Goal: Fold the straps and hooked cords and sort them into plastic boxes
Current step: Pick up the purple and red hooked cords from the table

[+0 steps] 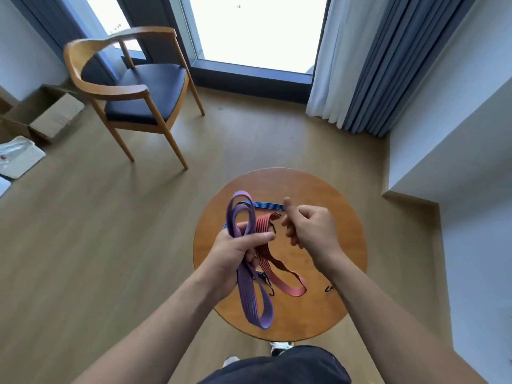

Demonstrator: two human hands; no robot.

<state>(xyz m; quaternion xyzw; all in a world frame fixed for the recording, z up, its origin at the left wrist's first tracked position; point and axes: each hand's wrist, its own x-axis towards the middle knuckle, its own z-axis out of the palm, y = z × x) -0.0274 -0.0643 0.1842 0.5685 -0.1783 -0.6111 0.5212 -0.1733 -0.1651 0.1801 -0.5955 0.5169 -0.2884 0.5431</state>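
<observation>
My left hand [235,250] grips a purple flat strap [252,297] folded into loops; two loops stick up above the fist and a long loop hangs below it over the round wooden table [313,309]. A red hooked cord [277,273] lies on the table under the hands, its black hook near my left thumb. A blue hooked cord [267,205] lies at the far side of the table. My right hand [307,225] hovers to the right of the straps, fingers curled, thumb up, with nothing visibly in it. No plastic boxes are in view.
A wooden armchair with a dark seat [138,87] stands at the far left. An open cardboard box [52,115] and a white bag [19,156] lie on the floor at the left. Curtains [360,65] and a white ledge [457,162] are on the right.
</observation>
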